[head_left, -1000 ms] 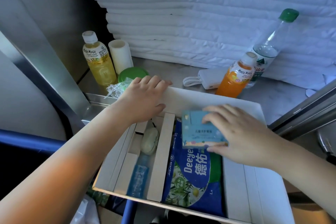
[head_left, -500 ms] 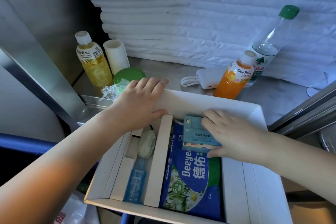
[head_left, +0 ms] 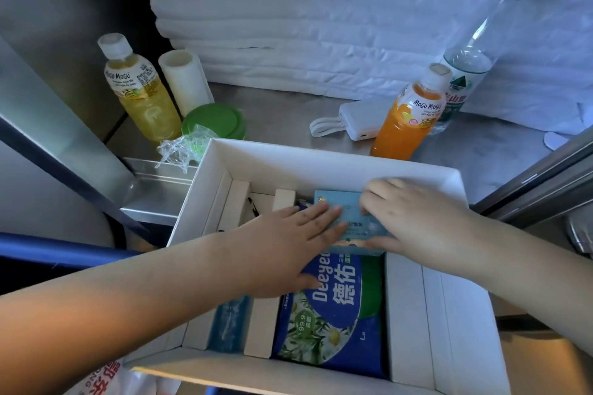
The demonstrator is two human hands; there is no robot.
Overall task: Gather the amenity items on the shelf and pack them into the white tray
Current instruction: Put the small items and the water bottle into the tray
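The white tray (head_left: 321,157) rests at the front edge of the metal shelf (head_left: 282,115), split by white dividers. A blue Deeyeo wipes packet (head_left: 333,314) fills its middle compartment. On the packet's far end lies a small light blue box (head_left: 349,218). My right hand (head_left: 414,224) grips the box's right side, fingers over the top and thumb at the near edge. My left hand (head_left: 288,244) lies flat, with straight fingers touching the box's left part. A small blue sachet (head_left: 229,321) sits in the left compartment.
On the shelf behind the tray stand a yellow drink bottle (head_left: 141,96), a white roll (head_left: 184,83), a green-lidded tub (head_left: 215,120) with crumpled plastic (head_left: 178,149), a white power bank (head_left: 359,120), an orange drink bottle (head_left: 407,119) and a water bottle (head_left: 475,51). Folded white towels (head_left: 321,26) are stacked at the back.
My left hand left the tray's far left rim and came down onto the light blue box. My right hand slid the box toward the tray's far wall.
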